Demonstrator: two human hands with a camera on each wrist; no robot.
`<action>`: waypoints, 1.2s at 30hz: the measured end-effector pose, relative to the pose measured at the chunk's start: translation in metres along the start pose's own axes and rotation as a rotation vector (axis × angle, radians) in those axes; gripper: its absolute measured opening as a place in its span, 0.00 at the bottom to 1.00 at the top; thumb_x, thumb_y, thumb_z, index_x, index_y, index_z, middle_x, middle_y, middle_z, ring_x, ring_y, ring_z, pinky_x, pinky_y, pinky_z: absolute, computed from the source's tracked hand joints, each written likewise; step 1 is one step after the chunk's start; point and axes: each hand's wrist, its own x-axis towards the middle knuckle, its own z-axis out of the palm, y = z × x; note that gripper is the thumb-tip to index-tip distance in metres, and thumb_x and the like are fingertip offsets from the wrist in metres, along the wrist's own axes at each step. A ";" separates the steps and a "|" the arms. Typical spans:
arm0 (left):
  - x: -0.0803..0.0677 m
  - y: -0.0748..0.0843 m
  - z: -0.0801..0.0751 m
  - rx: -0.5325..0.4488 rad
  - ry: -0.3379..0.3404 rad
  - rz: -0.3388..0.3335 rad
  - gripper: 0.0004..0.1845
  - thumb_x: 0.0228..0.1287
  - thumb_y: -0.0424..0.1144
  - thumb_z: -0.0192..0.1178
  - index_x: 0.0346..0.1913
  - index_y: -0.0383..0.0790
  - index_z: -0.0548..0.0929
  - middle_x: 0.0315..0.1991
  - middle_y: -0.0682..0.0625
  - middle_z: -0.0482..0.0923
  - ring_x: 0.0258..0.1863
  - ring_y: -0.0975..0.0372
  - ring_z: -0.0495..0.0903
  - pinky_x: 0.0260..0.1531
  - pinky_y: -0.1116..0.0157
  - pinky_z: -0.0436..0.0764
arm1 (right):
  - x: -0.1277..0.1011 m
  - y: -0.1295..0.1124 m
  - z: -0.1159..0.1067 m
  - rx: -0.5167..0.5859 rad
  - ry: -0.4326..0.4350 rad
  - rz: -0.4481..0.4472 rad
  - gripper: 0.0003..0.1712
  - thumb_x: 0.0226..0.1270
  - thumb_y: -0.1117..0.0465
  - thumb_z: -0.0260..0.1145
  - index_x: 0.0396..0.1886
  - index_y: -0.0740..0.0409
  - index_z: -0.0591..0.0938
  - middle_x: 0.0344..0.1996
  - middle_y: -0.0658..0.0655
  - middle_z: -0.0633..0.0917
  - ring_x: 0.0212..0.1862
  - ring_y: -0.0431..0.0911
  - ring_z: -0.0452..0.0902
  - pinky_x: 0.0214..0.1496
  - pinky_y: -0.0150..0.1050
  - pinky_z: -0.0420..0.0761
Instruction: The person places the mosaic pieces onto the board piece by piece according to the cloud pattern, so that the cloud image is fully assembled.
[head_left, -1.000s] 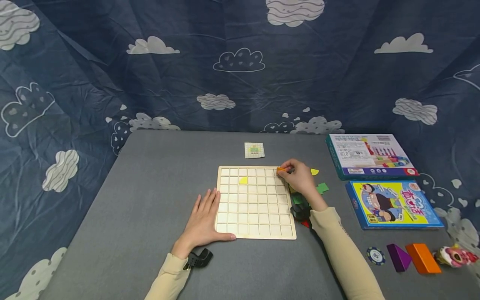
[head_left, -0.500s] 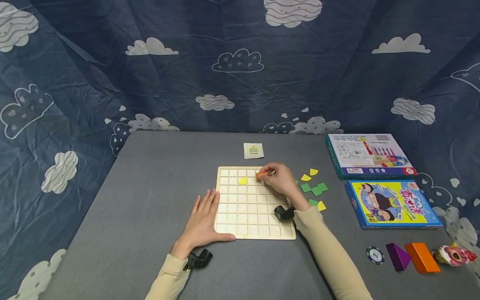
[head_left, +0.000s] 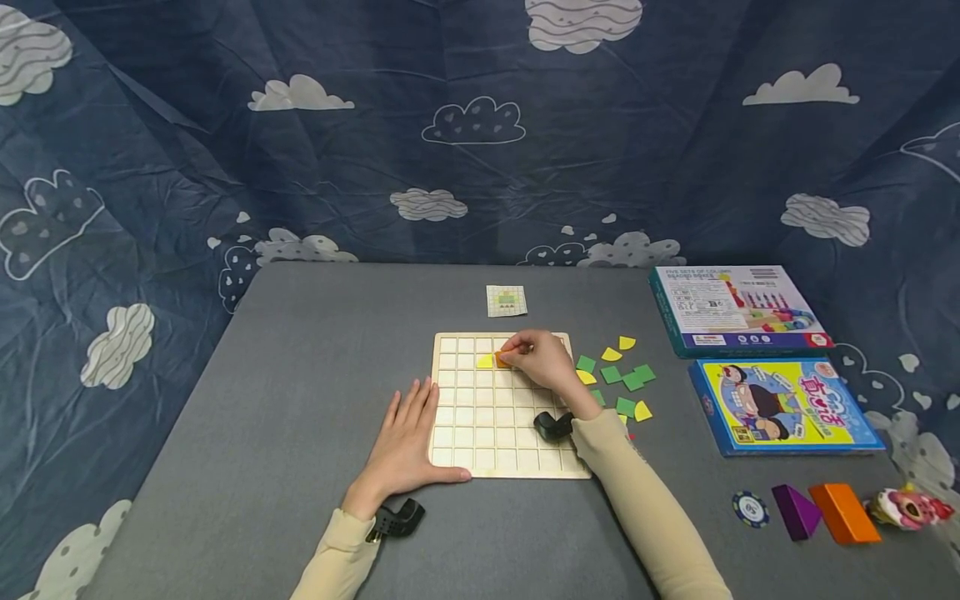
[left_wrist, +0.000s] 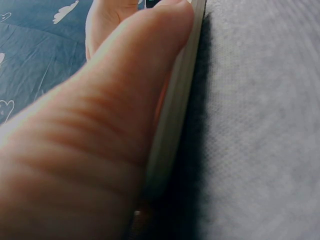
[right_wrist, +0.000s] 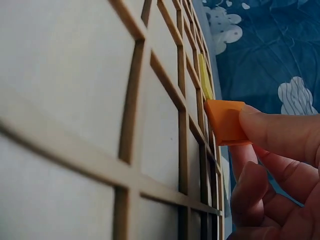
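Since the earlier frames, the orange tile (head_left: 501, 360) has been carried leftward across the wooden grid board (head_left: 507, 433) and is now pinched in the right hand (head_left: 542, 362) just beside the yellow tile (head_left: 485, 362). The board's left edge is pressed by the flat, open-fingered left hand (head_left: 405, 443). Loose green and yellow tiles (head_left: 622, 379) are scattered on the counter (head_left: 300, 400) to the right.

- Grey felt-covered table (head_left: 300, 375) filled the centre.
- Dark blue cloth backdrop (head_left: 480, 167) with white cloud prints hung far behind and draped down both sides.
- Lighting was even.
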 end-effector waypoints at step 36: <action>0.000 -0.001 0.000 0.006 0.005 -0.006 0.70 0.38 0.83 0.51 0.75 0.37 0.40 0.75 0.44 0.36 0.73 0.55 0.33 0.69 0.55 0.32 | 0.004 0.001 -0.002 -0.161 -0.075 0.074 0.05 0.62 0.58 0.68 0.35 0.51 0.88 0.23 0.49 0.79 0.28 0.46 0.70 0.31 0.38 0.66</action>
